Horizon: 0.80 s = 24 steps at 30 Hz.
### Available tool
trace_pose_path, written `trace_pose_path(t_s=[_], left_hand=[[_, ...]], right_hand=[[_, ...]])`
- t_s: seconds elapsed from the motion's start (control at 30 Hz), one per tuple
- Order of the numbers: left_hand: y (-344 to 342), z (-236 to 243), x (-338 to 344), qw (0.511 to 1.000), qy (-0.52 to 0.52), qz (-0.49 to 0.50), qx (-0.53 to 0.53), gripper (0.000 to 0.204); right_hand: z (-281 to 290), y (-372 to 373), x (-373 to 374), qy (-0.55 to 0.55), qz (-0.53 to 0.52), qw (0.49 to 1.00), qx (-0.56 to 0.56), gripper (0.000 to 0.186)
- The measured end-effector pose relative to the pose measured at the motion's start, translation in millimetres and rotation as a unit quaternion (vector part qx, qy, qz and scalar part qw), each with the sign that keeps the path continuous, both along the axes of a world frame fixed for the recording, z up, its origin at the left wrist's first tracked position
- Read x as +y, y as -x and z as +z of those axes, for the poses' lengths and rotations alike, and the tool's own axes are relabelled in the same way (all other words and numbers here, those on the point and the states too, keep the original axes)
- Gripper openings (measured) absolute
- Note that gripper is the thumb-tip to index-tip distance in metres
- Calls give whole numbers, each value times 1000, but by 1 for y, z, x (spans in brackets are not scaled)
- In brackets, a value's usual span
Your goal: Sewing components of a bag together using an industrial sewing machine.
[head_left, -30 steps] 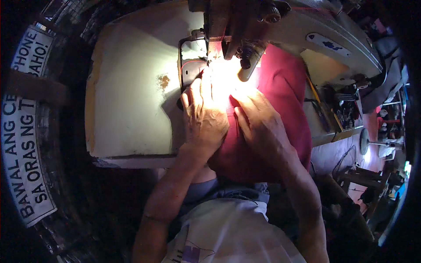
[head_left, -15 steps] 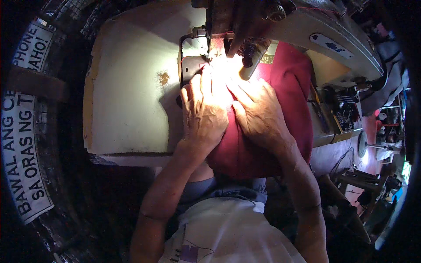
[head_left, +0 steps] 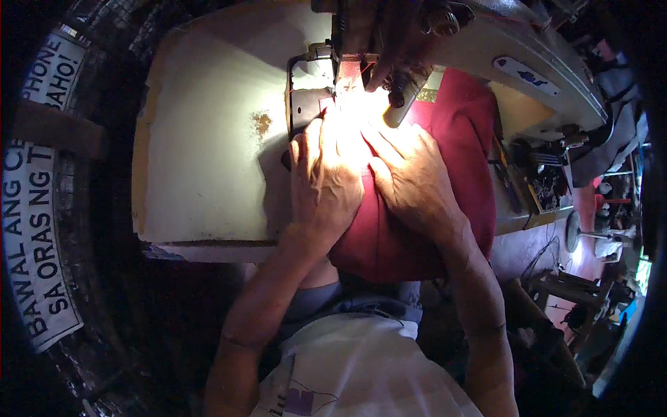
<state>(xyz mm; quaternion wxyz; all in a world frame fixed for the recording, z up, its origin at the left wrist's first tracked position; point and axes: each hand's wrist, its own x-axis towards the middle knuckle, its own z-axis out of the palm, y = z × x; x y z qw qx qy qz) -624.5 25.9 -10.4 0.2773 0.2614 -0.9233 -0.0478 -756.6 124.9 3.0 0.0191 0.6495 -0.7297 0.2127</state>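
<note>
Dark red cloth (head_left: 379,243) lies under the head of a sewing machine (head_left: 479,52) and hangs over the table's front edge. My left hand (head_left: 325,181) rests flat on the cloth's left part, fingers stretched toward the needle area. To its right, my right hand (head_left: 413,174) presses flat on the same cloth, fingers extended forward and thumb pointing toward the left hand. Strong lamp glare washes out the fingertips and the cloth near the needle. A dark metal plate (head_left: 303,111) sits left of the left fingertips.
The pale worktable (head_left: 201,153) spreads to the left, with a worn brown spot. Right of the cloth, a tray (head_left: 549,187) holds small tools and dark odds and ends. A standing fan (head_left: 573,231) is farther right. Lettered signs (head_left: 45,236) hang at far left.
The view has shifted slightly. Both hands stay flat on the red cloth, in nearly the same place beside the needle area.
</note>
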Motion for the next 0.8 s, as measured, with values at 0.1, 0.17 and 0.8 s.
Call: trace_pose_path(t_s=[0.1,0.17,0.8], left_hand=[[2,0,1,999,29,8,-17,38],[6,0,0,999,26,24,-21,39],[1,-1,1,996,75,43,-28,35]], right_hand=[[-2,2,-1,1,1,1000,-5,36],[0,4,-4,0,0,1000,-15,36],[172,292,207,196,-407,883,130,48]])
